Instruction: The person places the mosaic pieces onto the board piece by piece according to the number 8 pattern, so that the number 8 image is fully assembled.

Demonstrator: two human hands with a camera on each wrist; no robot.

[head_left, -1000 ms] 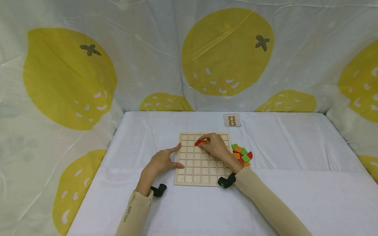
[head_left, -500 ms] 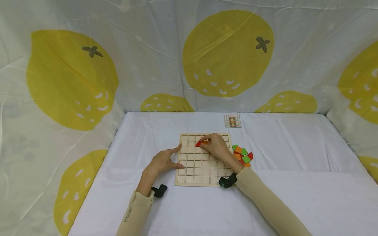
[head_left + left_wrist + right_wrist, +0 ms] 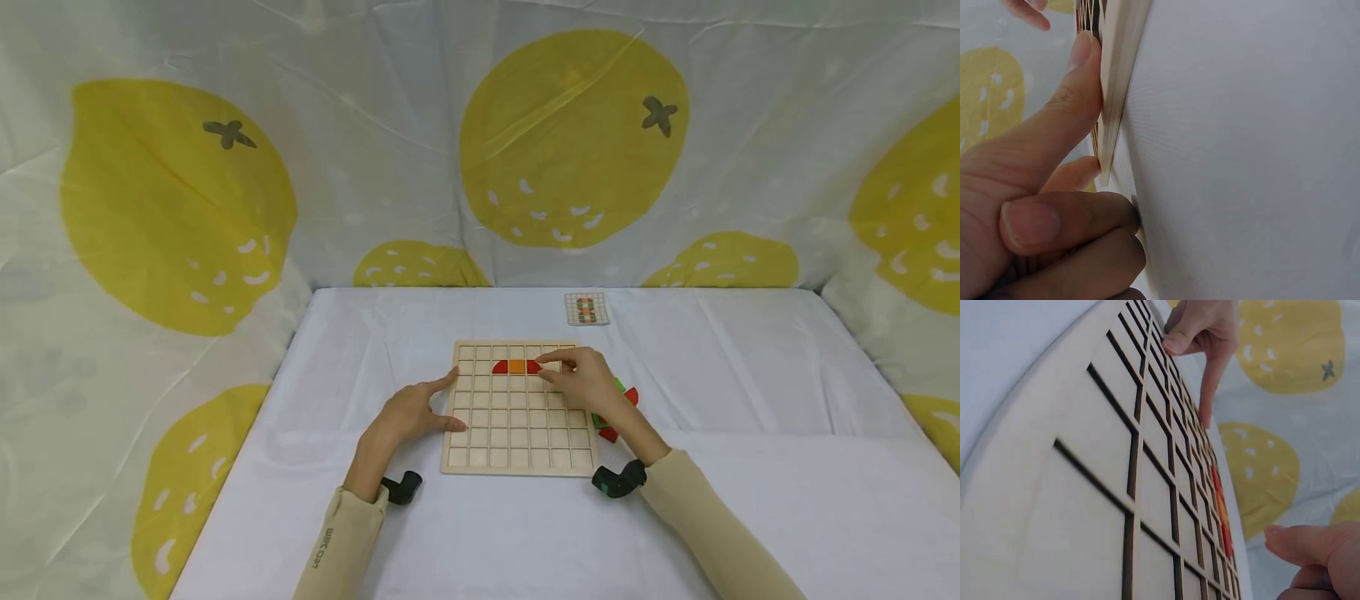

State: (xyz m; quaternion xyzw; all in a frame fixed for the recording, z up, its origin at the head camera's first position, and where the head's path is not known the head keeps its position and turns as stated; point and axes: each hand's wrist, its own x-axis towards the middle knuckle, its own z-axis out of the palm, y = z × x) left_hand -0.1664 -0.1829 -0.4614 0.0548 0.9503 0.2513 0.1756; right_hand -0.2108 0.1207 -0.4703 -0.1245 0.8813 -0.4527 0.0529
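A light wooden grid board [image 3: 497, 435] lies on the white cloth. In its second row from the back, two red rounded pieces [image 3: 500, 367] flank an orange square tile [image 3: 517, 367]. My left hand [image 3: 408, 410] steadies the board's left edge, thumb and forefinger straight and spread, the thumb resting on the board; the left wrist view shows the other fingers curled. My right hand [image 3: 585, 379] is over the board's back right, forefinger and thumb parted around the right red piece's outer corner. In the right wrist view its thumb [image 3: 1294, 544] stands off from the red pieces.
A heap of red and green pieces [image 3: 632, 396] lies right of the board, partly hidden behind the right hand and wrist. Behind the board is a small pattern card [image 3: 586, 309]. Lemon-print curtains [image 3: 573, 142] enclose the table on the back and sides.
My right hand has moved right, off the orange tile, uncovering it and the red piece beside it. The left hand keeps its place on the board.
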